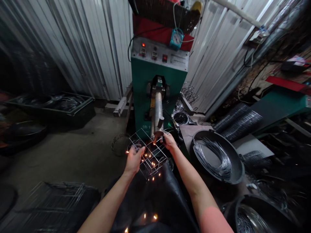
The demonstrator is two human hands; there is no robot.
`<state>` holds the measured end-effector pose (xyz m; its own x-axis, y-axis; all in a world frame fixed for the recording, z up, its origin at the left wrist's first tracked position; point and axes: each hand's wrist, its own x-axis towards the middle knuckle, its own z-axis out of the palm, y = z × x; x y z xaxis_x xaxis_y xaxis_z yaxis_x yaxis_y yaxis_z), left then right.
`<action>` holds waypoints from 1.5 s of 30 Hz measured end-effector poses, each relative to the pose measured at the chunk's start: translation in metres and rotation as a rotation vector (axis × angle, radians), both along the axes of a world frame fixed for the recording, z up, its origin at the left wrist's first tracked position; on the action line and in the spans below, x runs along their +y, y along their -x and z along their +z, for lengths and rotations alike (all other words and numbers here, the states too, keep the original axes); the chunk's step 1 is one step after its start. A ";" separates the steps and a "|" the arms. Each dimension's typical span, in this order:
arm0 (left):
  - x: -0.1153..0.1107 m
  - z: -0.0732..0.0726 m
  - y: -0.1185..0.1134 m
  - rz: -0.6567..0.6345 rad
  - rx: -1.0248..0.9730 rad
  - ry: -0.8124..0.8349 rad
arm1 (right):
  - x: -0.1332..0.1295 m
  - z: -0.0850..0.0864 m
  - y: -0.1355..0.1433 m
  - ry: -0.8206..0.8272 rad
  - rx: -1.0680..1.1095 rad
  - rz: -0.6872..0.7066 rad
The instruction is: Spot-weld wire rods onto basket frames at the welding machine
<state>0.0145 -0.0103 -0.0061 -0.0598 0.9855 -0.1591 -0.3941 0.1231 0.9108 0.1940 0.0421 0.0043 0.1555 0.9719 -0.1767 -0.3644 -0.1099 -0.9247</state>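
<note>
While sparks [153, 164] scattered around the wire rack [148, 149], the left hand [134, 159] gripped its left side and the right hand [169, 142] held its far right part. The rack lay beneath the metal arm [158, 110] of a green machine [143, 84], with an orange glow at the arm's tip. To the right, a pan [211, 157] held wires [224, 165].

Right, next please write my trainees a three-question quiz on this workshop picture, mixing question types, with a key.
1. True or false: the bare left hand and the bare right hand both hold the silvery wire grid.
2. What colour is the boxy metal machine straight ahead, below its control panel? A) white B) green C) yellow
3. What bright things scatter around the grid?

Key: 1. True. 2. B. 3. Small orange sparks.
</note>
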 end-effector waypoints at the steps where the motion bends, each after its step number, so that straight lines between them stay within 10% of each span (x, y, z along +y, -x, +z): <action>1: 0.000 0.001 0.000 0.000 -0.005 -0.017 | 0.000 0.000 0.000 -0.003 0.001 -0.001; 45: -0.027 0.000 -0.005 -0.036 0.052 -0.132 | -0.047 -0.001 -0.003 -0.037 0.056 -0.134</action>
